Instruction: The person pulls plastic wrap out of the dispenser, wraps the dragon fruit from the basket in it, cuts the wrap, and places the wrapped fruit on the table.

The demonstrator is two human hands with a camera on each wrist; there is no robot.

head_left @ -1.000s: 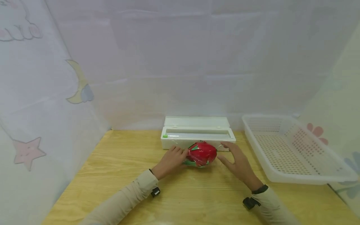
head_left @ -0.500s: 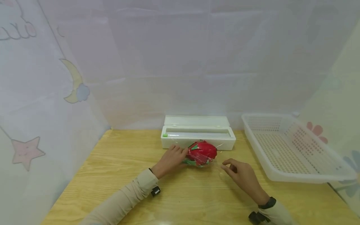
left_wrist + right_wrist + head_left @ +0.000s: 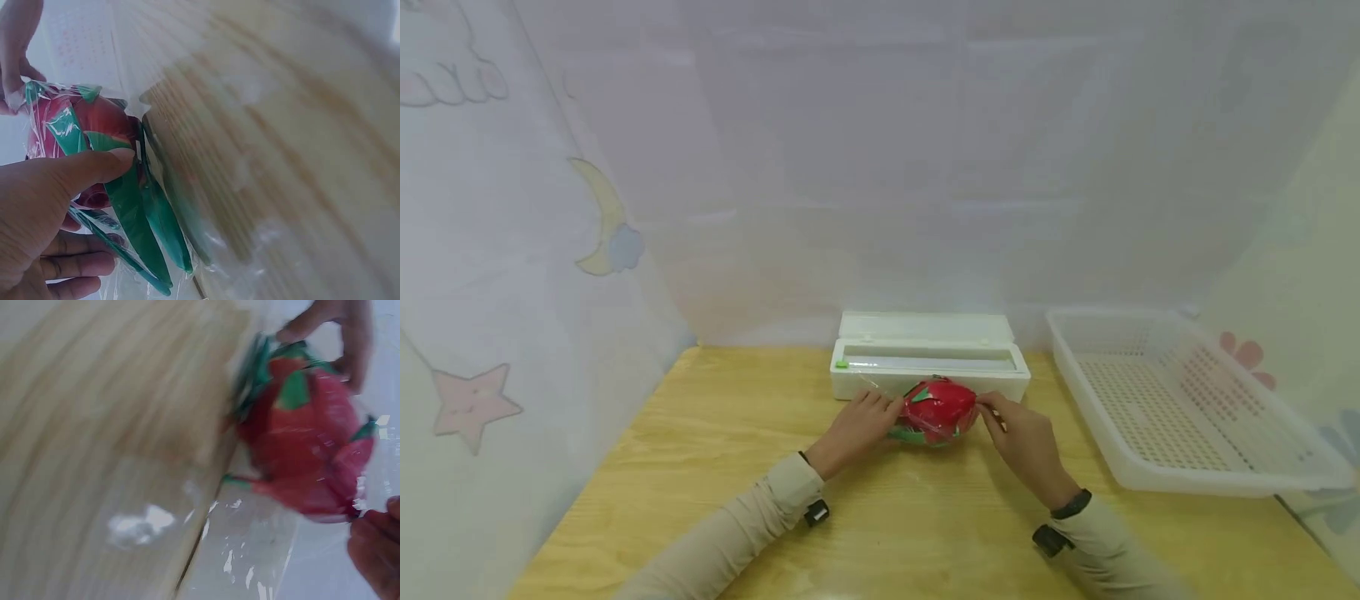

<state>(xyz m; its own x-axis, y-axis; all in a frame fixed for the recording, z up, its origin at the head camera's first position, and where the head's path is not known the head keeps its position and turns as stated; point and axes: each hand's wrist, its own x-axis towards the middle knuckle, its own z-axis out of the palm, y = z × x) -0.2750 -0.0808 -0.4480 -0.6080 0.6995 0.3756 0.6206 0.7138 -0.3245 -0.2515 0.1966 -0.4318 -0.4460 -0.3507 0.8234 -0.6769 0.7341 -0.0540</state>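
A red dragon fruit with green scales [image 3: 938,410] lies under clear cling film [image 3: 47,128] in front of a white cling film dispenser [image 3: 880,385]. My left hand [image 3: 859,427] grips its left end; in the left wrist view the thumb presses on a green scale over the film, with the fingers beneath. At the fruit's right end, my right hand [image 3: 1026,442] pinches the film between thumb and fingertips, close against the red skin. The right wrist view shows the fruit [image 3: 306,437] between both hands, somewhat blurred. Its underside is hidden in the head view.
The dispenser's lid [image 3: 925,326] stands raised at the back, and a green slider [image 3: 842,364] sits at its left. A white perforated basket [image 3: 1195,482] stands on the right of the wooden table [image 3: 715,467]. Cloth walls rise behind and at the sides.
My right hand first moved toward me and right, drawing film out from the fruit. It then came back to the fruit's right end, pinching. The left hand has kept its hold.
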